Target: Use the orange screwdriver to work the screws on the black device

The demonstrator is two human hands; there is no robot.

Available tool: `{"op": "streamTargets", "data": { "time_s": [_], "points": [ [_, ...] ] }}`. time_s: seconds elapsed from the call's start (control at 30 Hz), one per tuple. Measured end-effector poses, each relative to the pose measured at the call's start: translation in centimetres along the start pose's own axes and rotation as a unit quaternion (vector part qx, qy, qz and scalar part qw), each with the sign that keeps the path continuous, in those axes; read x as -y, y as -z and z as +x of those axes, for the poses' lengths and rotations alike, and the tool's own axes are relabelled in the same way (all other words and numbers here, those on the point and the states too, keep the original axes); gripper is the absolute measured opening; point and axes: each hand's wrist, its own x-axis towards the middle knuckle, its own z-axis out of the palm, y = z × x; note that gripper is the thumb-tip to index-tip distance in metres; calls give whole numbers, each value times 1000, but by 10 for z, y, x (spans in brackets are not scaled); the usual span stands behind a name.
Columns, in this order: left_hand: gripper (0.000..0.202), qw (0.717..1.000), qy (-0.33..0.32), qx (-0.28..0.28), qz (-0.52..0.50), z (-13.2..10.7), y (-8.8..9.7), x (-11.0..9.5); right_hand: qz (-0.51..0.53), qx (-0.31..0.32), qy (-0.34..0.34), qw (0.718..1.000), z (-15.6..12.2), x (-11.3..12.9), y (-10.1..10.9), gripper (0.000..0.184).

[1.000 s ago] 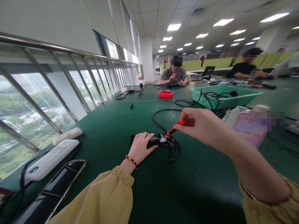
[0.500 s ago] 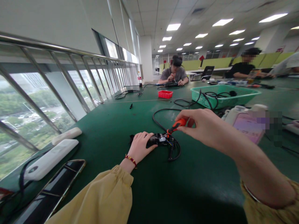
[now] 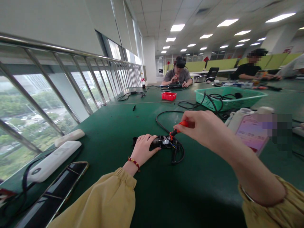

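My left hand (image 3: 144, 147) is closed around a black cylindrical device (image 3: 156, 143) lying on the green table (image 3: 152, 190). The right end of that device is opened up, with small parts and thin coloured wires showing. In my right hand (image 3: 201, 126) is a red-and-black screwdriver (image 3: 175, 131), pinched by its handle and slanting down to the left. Its tip reaches the exposed end of the device; exactly what it touches is too small to tell. A black cable (image 3: 182, 156) loops around the device's right side.
A green basket (image 3: 251, 99) with black cables stands at the back right, a small red tray (image 3: 168, 96) left of it. On the right leans a lit phone (image 3: 251, 133). A dark phone (image 3: 64, 183) and white device (image 3: 55, 160) lie left. Two people (image 3: 178, 74) sit beyond.
My right hand has turned around the screwdriver handle, its fingers now covering more of the red part. My left hand and the device stay in place. The view has shifted slightly.
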Motion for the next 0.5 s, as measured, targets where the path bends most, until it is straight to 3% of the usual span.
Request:
{"op": "streamTargets", "data": {
  "time_s": [0.03, 0.1, 0.17, 0.23, 0.27, 0.37, 0.43, 0.5],
  "points": [
    [39, 1000, 1, 1, 1, 0, 0, 0, 22, 5, 33, 999, 0, 0, 0, 6],
    [39, 1000, 1, 2, 2, 0, 0, 0, 48, 13, 76, 996, 0, 0, 0, 13],
    [39, 1000, -2, 0, 4, 1, 0, 0, 18, 13, 49, 999, 1, 0, -1, 7],
    [40, 1000, -3, 0, 5, 1, 0, -1, -26, 0, 1, 1000, 1, 0, -2, 29],
    [40, 1000, -3, 2, 5, 1, 0, -1, -32, -5, -6, 999, 1, 0, -2, 30],
    [40, 1000, 1, 5, 5, 0, 0, -1, 19, -2, 49, 999, 1, -1, -3, 4],
    [41, 1000, 2, 5, 5, 0, -1, 0, 26, 9, 67, 997, 0, -1, -2, 14],
    [41, 1000, 2, 2, 5, 0, -2, 1, -25, 7, 30, 999, 0, 0, 0, 7]
  ]
}}
